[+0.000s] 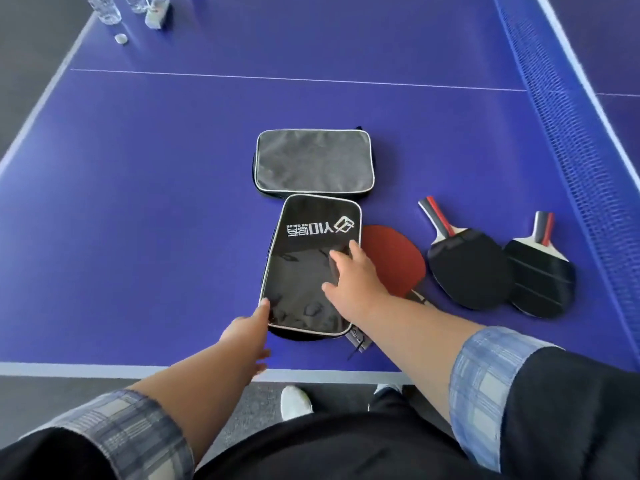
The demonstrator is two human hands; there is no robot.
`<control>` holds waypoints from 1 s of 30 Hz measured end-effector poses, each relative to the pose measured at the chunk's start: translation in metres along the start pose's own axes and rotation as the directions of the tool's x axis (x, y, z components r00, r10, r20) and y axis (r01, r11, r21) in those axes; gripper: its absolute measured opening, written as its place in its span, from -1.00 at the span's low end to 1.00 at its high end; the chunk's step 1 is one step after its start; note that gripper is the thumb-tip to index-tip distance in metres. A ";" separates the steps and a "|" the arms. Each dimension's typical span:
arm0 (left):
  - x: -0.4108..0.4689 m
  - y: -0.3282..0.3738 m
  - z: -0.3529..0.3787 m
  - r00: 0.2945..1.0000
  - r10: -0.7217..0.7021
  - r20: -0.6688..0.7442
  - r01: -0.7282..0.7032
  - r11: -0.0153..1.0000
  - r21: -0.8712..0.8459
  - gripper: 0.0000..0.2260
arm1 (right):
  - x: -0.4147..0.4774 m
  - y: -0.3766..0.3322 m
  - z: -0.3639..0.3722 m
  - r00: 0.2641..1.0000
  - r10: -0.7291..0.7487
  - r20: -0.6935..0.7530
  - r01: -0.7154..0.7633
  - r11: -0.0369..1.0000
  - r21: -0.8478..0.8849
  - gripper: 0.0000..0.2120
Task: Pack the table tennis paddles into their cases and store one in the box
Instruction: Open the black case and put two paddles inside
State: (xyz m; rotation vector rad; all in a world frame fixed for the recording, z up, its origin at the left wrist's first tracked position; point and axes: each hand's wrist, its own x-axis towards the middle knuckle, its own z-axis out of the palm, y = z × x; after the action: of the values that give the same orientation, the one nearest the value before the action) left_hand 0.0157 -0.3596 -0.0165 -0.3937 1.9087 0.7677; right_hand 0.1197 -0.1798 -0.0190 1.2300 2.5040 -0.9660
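Both hands are working on the black case, which is lying flat near the near edge of the blue table, roughly midway along that edge, with its printed white logo facing up and its long side running away from the person. The right hand is resting on top of the case with its fingers spread wide and laid flat, closing round nothing. The left hand is reaching in with straight fingers, its index fingertip touching the case's near left corner, also gripping nothing.

The grey case is lying further in from the near edge, crosswise, and the far end of the black case is overlapping its near rim. A small tag is sticking out at the black case's near right corner.

The red paddle is lying just beside the right edge of the black case, touching or slipping slightly under it; which one cannot be told, and its handle is mostly hidden beneath the right forearm. Further toward the net, a black paddle is lying flat with its handle pointing away from the person, and a second black paddle is lying against its right side, blades touching. All three paddles are sitting outside the cases.

At the far left corner two clear bottles are standing beside a small pale box, with a small white round object just in front of them; its identity cannot be told
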 end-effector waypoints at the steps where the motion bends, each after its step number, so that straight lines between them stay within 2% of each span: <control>1: 0.002 0.003 -0.003 0.996 0.067 -0.053 -0.065 0.998 0.026 -0.53 | -0.005 0.001 0.005 0.999 0.007 0.039 -0.007 1.000 -0.004 -0.32; 3: 0.003 0.011 -0.005 0.976 0.196 -0.089 -0.189 0.979 0.081 -0.63 | -0.007 0.002 0.005 0.997 0.023 0.076 -0.024 0.999 0.022 -0.31; 6: -0.009 0.021 -0.004 0.931 0.359 -0.070 -0.337 0.916 0.219 -0.73 | -0.009 0.001 -0.006 0.996 0.040 0.084 -0.049 0.993 0.107 -0.30; 8: -0.029 0.025 0.004 0.862 0.502 -0.064 -0.475 0.846 0.242 -0.87 | -0.014 -0.006 -0.016 0.995 0.074 0.073 -0.088 0.973 0.214 -0.27; 10: -0.056 0.027 0.018 0.777 0.629 0.031 -0.621 0.759 0.196 -0.92 | -0.022 -0.020 -0.027 0.992 0.105 0.067 -0.122 0.920 0.372 -0.21; 12: -0.080 0.029 0.033 0.634 0.737 0.233 -0.773 0.610 0.174 -0.81 | -0.033 -0.029 -0.040 0.994 0.101 0.052 -0.112 0.797 0.593 -0.19; 15: -0.101 0.033 0.055 0.344 0.764 0.546 -0.939 0.285 0.193 -0.58 | -0.056 -0.019 -0.063 0.993 0.107 -0.048 -0.028 0.613 0.790 -0.32; 17: -0.101 0.036 0.070 0.217 0.722 0.657 -0.968 0.075 0.238 -0.39 | -0.072 0.002 -0.076 0.988 0.129 -0.084 -0.015 0.622 0.783 -0.32; 18: -0.098 0.037 0.079 0.188 0.698 0.691 -0.965 -0.002 0.264 -0.32 | -0.078 0.015 -0.083 0.983 0.157 -0.092 -0.035 0.662 0.749 -0.40; 19: -0.094 0.037 0.087 0.186 0.668 0.720 -0.953 -0.056 0.298 -0.27 | -0.083 0.028 -0.088 0.974 0.198 -0.110 -0.065 0.710 0.701 -0.51; 21: -0.084 0.038 0.105 0.245 0.588 0.771 -0.913 -0.126 0.387 -0.24 | -0.090 0.054 -0.099 0.948 0.267 -0.173 -0.118 0.801 0.587 -0.66; 23: -0.074 0.042 0.127 0.330 0.538 0.776 -0.841 -0.205 0.500 -0.26 | -0.092 0.078 -0.108 0.924 0.322 -0.206 -0.181 0.842 0.509 -0.57; 25: -0.063 0.050 0.146 0.442 0.562 0.699 -0.716 -0.249 0.652 -0.27 | -0.091 0.099 -0.110 0.909 0.361 -0.210 -0.234 0.857 0.459 -0.47; 27: -0.050 0.062 0.156 0.536 0.623 0.570 -0.551 -0.253 0.795 -0.27 | -0.087 0.115 -0.109 0.917 0.361 -0.169 -0.248 0.848 0.469 -0.42; 30: -0.029 0.076 0.152 0.589 0.688 0.424 -0.391 -0.216 0.895 -0.24 | -0.076 0.130 -0.104 0.938 0.317 -0.142 -0.216 0.852 0.477 -0.39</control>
State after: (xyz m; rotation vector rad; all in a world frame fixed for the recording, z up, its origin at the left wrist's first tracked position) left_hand 0.0894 -0.2042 -0.0103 1.5000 2.3114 -0.3194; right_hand 0.2785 -0.1050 0.0323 1.8586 2.2231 -1.4648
